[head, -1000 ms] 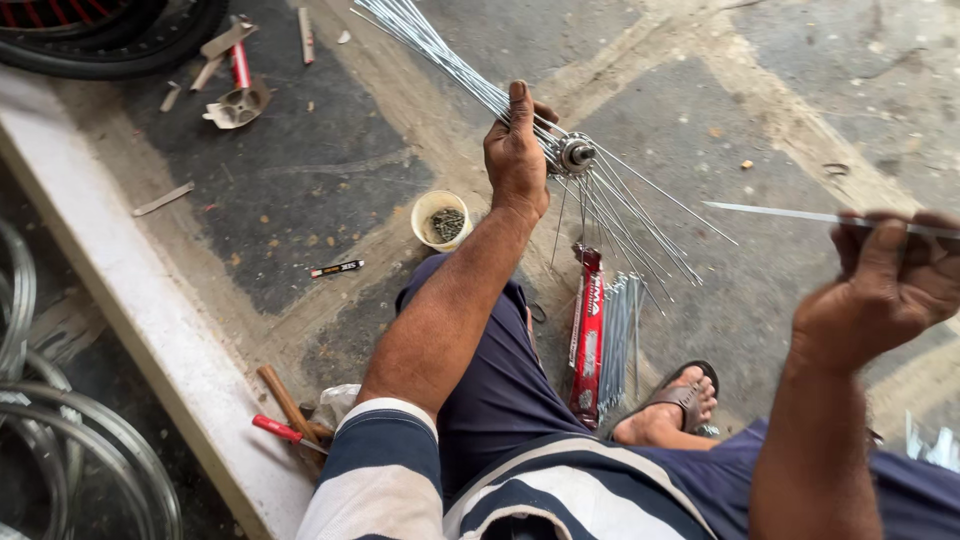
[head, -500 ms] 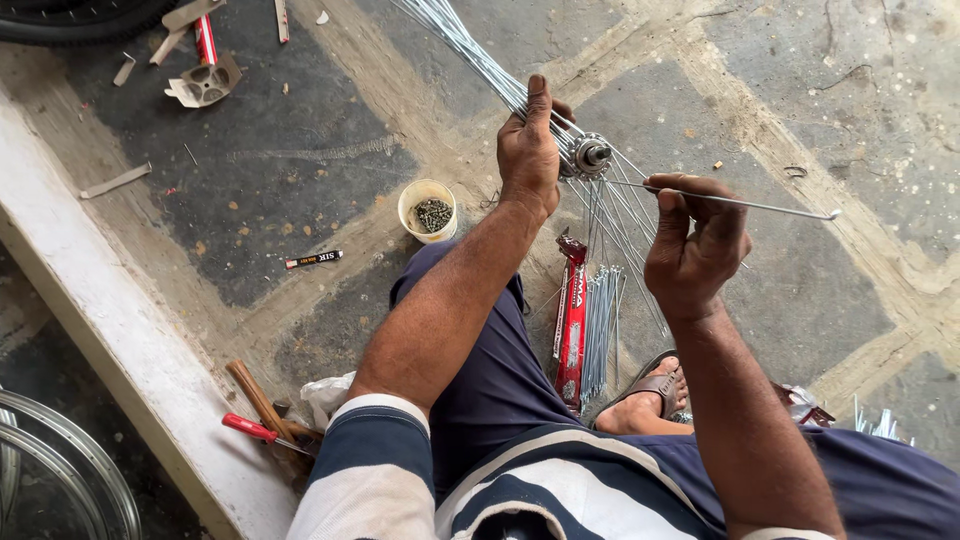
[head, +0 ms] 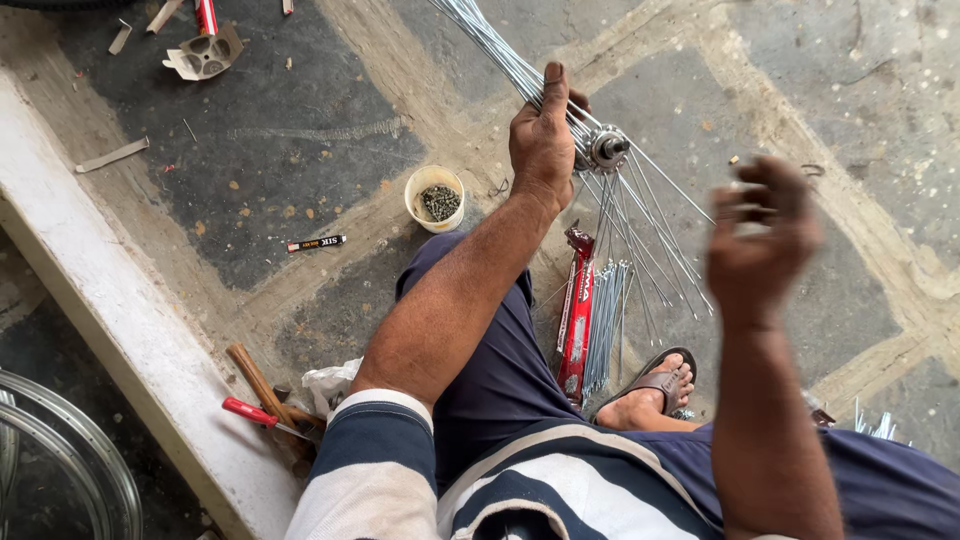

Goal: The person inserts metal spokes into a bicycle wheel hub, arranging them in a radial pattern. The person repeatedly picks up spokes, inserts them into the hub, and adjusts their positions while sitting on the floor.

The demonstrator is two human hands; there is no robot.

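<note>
Left hand (head: 541, 140) fingers clamped round the hub (head: 605, 150) at frame 12 o'clock, thin spokes (head: 640, 235) fanning to 5. Right hand (head: 760, 235) blurred, fingers loosely curled, apparently empty. Light, springy, tangle-prone; best gripped at hub

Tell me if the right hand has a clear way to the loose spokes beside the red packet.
Probably yes: the right hand hovers free, and the loose spokes lie uncovered below, though the hub's fanned spokes hang partly between.

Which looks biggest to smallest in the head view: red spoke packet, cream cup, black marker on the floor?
1. red spoke packet
2. cream cup
3. black marker
All lie on the floor, so nearness hardly skews it.
</note>
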